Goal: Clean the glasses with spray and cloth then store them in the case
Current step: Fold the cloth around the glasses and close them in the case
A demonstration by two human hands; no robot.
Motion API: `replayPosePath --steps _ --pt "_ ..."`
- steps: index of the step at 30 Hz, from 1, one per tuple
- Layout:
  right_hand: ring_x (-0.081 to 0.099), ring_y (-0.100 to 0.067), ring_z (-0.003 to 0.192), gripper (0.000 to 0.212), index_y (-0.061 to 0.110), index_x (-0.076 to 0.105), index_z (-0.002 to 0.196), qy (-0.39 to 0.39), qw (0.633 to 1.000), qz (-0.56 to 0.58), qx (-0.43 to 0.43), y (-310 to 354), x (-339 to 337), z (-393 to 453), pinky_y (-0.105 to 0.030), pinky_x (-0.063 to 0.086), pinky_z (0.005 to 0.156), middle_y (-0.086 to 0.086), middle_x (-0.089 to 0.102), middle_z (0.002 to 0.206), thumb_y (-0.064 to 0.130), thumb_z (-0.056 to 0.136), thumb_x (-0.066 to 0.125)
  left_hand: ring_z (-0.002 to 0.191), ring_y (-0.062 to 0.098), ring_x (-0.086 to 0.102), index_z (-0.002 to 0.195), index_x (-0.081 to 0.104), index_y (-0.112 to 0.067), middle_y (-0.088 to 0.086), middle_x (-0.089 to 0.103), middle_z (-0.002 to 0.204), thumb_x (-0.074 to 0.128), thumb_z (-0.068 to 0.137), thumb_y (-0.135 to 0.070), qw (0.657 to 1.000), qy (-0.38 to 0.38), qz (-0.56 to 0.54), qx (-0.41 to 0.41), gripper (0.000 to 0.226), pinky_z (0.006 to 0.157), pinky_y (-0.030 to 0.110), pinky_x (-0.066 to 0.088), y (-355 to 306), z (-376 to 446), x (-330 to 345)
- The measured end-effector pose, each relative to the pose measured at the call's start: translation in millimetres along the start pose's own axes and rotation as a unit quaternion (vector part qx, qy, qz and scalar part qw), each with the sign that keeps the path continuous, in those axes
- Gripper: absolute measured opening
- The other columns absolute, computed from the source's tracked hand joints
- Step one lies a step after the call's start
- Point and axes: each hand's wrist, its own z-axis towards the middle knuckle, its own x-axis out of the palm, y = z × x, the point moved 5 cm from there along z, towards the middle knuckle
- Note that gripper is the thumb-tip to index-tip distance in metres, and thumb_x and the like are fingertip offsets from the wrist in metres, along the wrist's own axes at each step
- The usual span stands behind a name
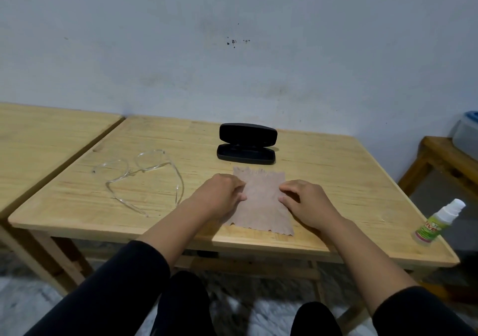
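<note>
head: both hands flat on the cloth, glasses off to the left.
left hand [219, 194] and right hand [307, 202] press curled fingers on the thin pinkish cloth [261, 201], gripping nothing. clear-frame glasses [141, 174] lie unfolded, nearer the left hand. black hard case [246, 144] open behind; spray bottle [437, 223] far right.
</note>
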Motion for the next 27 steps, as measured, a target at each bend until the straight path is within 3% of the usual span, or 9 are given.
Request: replayPosePath --steps 5,9,11,16,20,24,27 --pt "0.053 -0.013 0.115 0.027 0.020 0.063 0.117 -0.074 0.994 0.078 -0.004 27 -11 18 -0.019 0.034 0.092 0.003 0.061 0.124 0.021 0.090 0.057 0.111 0.017 0.056 0.121 0.058 -0.021 0.001 0.060 0.125 0.054 0.090 -0.031 0.996 -0.055 -0.066 -0.007 0.033 0.092 0.024 0.042 19 -12 -29" --pt "0.058 -0.009 0.098 0.021 0.020 0.069 0.106 -0.052 0.975 0.203 -0.073 75 -1 46 -0.001 0.040 0.072 0.010 0.063 0.101 0.014 0.088 0.060 0.108 0.014 0.059 0.111 0.065 -0.020 -0.002 0.067 0.115 0.056 0.089 -0.027 0.986 -0.147 -0.074 -0.022 0.024 0.091 0.018 0.037 57 -47 -75" --pt "0.058 -0.004 0.089 0.023 0.018 0.070 0.106 -0.025 0.965 0.240 -0.105 104 10 59 0.004 0.039 0.070 0.012 0.062 0.098 0.009 0.087 0.062 0.102 0.012 0.062 0.107 0.067 -0.020 -0.002 0.069 0.109 0.058 0.088 -0.023 0.979 -0.187 -0.060 -0.046 0.022 0.088 0.017 0.038 84 -72 -95" --pt "0.062 -0.002 0.088 0.030 0.021 0.070 0.105 0.029 0.949 0.262 -0.170 160 43 82 -0.003 0.045 0.080 0.011 0.064 0.104 0.001 0.085 0.061 0.093 0.005 0.060 0.102 0.069 -0.018 0.003 0.071 0.103 0.064 0.082 -0.007 0.961 -0.256 -0.041 -0.092 0.024 0.087 0.028 0.050 146 -122 -120" --pt "0.061 -0.001 0.086 0.032 0.020 0.072 0.101 0.046 0.939 0.293 -0.174 182 61 86 -0.004 0.047 0.074 0.015 0.064 0.101 -0.004 0.083 0.059 0.102 0.002 0.052 0.107 0.066 -0.018 0.002 0.066 0.114 0.062 0.081 -0.002 0.967 -0.232 -0.015 -0.107 0.030 0.096 0.024 0.043 166 -138 -115" --pt "0.061 0.000 0.081 0.029 0.014 0.073 0.096 0.056 0.926 0.335 -0.162 190 76 87 0.000 0.044 0.064 0.013 0.066 0.094 -0.008 0.080 0.062 0.109 0.011 0.058 0.102 0.069 -0.020 0.004 0.066 0.116 0.066 0.079 -0.005 0.970 -0.220 -0.021 -0.098 0.028 0.101 0.035 0.046 180 -134 -103" --pt "0.061 0.009 0.083 0.027 0.014 0.074 0.089 0.055 0.926 0.334 -0.164 191 82 90 -0.006 0.050 0.073 0.013 0.067 0.094 -0.009 0.080 0.063 0.106 0.015 0.061 0.096 0.071 -0.018 0.006 0.068 0.110 0.066 0.079 -0.006 0.966 -0.240 -0.010 -0.091 0.021 0.099 0.035 0.047 184 -131 -100"
